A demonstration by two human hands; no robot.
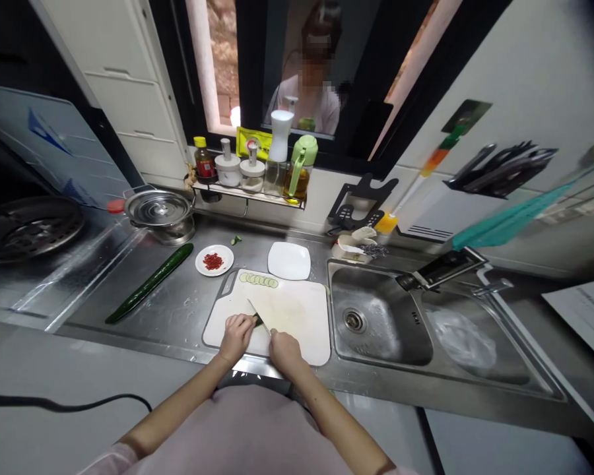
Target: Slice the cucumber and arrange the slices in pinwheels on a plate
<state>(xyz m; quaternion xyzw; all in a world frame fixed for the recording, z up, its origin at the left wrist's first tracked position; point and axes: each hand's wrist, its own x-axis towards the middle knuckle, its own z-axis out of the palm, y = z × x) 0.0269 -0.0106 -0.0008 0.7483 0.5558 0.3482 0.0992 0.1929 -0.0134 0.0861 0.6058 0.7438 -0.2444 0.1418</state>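
In the head view, the cucumber piece (257, 321) lies on the near half of the cutting board (301, 323), just right of the left hand (237, 334) and far-left of the right hand (284, 349). The left hand is the nearer one—its bent fingers grip the piece. The right hand is closed round the handle of the knife (262, 318), whose blade slants from near right to far left, right beside the piece. A row of cucumber slices (258, 281) lies near the board's far-left edge.

The left fingers and the blade hide most of the piece, so its long axis is hard to make out—as is whether the edge touches the board. The right hand covers the knife's handle.
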